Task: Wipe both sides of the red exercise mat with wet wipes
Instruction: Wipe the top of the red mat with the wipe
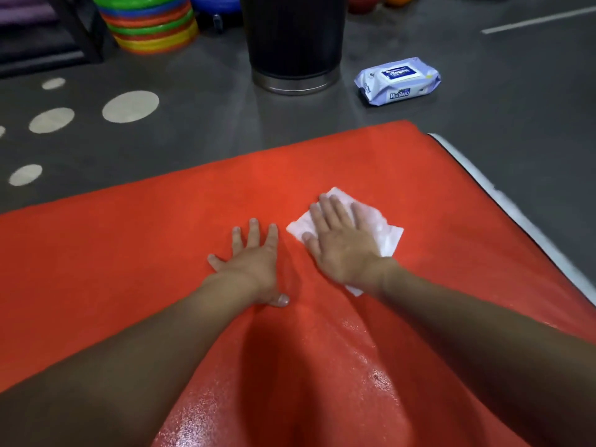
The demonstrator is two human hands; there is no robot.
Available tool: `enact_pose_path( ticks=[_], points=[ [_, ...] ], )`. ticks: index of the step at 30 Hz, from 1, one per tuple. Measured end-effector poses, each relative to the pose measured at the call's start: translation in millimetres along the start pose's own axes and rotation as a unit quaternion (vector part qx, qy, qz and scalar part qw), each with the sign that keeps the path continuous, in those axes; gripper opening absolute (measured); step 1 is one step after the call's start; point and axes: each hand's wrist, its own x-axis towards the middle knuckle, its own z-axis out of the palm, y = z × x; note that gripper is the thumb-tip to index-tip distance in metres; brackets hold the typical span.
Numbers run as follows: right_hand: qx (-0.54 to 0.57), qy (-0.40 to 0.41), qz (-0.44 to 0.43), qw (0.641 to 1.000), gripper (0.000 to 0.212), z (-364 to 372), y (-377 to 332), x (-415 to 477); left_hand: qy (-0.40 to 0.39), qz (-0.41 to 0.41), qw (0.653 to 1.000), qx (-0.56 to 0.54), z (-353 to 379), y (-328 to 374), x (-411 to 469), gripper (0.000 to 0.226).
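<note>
Red mat (129, 269) flat, corner toward wipes pack (397, 81), right hand (342, 243) pressing wipe (383, 233)

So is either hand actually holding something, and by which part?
Nothing is gripped. The right hand lies flat, pressing the middle of the wet wipe against the red mat; the left hand rests flat on bare mat.

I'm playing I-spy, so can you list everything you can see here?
exercise mat: one, red, on the grey floor
wet wipe: one, white, on the mat under right hand
wipes pack: one, pale blue, floor beyond mat
bin: one, black, floor beyond mat
stacked rings: one pile, multicoloured, far left
floor dots: several, pale, left of mat
left hand: one, flat on mat
right hand: one, pressing the wipe
</note>
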Motion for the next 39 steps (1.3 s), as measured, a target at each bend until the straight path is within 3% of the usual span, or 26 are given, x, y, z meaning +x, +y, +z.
enact_pose_path(
  ticks=[2, 3, 6, 7, 8, 10, 12, 13, 17, 18, 20, 22, 24, 27, 28, 32, 35, 37, 39],
  points=[
    [-0.016, 0.012, -0.081, 0.997, 0.078, -4, 20, -12, 0.031, 0.013, 0.999, 0.02, 4, 0, -7, 0.121],
    [-0.017, 0.021, -0.07, 0.997, 0.077, -9, 35, -9, 0.033, 0.021, 0.999, 0.017, 7, 2, -13, 0.116],
    [0.001, 0.006, 0.111, 0.994, 0.064, -11, 54, -4, -0.027, 0.027, 0.999, -0.004, 20, 15, -27, 0.125],
    [-0.007, 0.001, 0.131, 0.991, 0.064, -7, 38, -7, -0.04, 0.028, 0.999, 0.0, 25, 19, -29, 0.131],
    [-0.018, 0.002, 0.112, 0.994, 0.066, -3, 19, -14, -0.041, 0.026, 0.999, 0.005, 29, 22, -30, 0.134],
    [-0.017, 0.002, -0.01, 1.0, 0.07, 5, -8, -38, -0.023, 0.021, 0.999, 0.006, 34, 23, -30, 0.134],
    [-0.009, -0.016, -0.092, 0.996, 0.075, 1, 8, -46, -0.007, 0.021, 1.0, -0.005, 36, 19, -32, 0.133],
    [0.0, -0.014, -0.082, 0.997, 0.076, -6, 21, -40, -0.003, 0.024, 1.0, -0.009, 36, 18, -33, 0.133],
    [0.005, -0.012, 0.125, 0.992, 0.065, -5, 20, -32, -0.001, 0.022, 1.0, -0.015, 34, 20, -35, 0.132],
    [0.004, -0.02, 0.119, 0.993, 0.065, 0, 1, -42, -0.001, 0.026, 1.0, -0.013, 33, 21, -36, 0.131],
    [-0.004, -0.015, 0.001, 1.0, 0.068, 8, -25, -71, 0.003, 0.036, 0.999, -0.013, 35, 21, -42, 0.126],
    [-0.003, -0.012, -0.092, 0.996, 0.071, 4, -7, -87, -0.011, 0.058, 0.998, -0.007, 41, 24, -50, 0.122],
    [-0.011, 0.011, -0.047, 0.999, 0.067, -1, 22, -73, -0.038, 0.072, 0.997, 0.019, 52, 29, -60, 0.129],
    [0.028, 0.001, 0.129, 0.991, 0.062, 4, 15, -70, -0.031, 0.07, 0.996, 0.036, 64, 36, -66, 0.137],
    [0.028, 0.0, 0.117, 0.993, 0.063, 7, -3, -75, -0.011, 0.062, 0.998, 0.028, 64, 34, -66, 0.136],
    [0.001, -0.041, -0.093, 0.995, 0.068, 2, 0, -110, 0.03, 0.068, 0.997, -0.001, 71, 30, -83, 0.125],
    [0.014, -0.022, 0.004, 1.0, 0.062, -6, 27, -92, 0.014, 0.078, 0.997, 0.026, 81, 27, -96, 0.13],
    [0.011, -0.015, 0.068, 0.998, 0.061, 6, 5, -101, -0.006, 0.069, 0.997, 0.041, 83, 31, -99, 0.137],
    [0.002, -0.003, 0.004, 1.0, 0.066, 18, -19, -125, -0.011, 0.046, 0.998, 0.035, 80, 39, -97, 0.137]
  ],
)
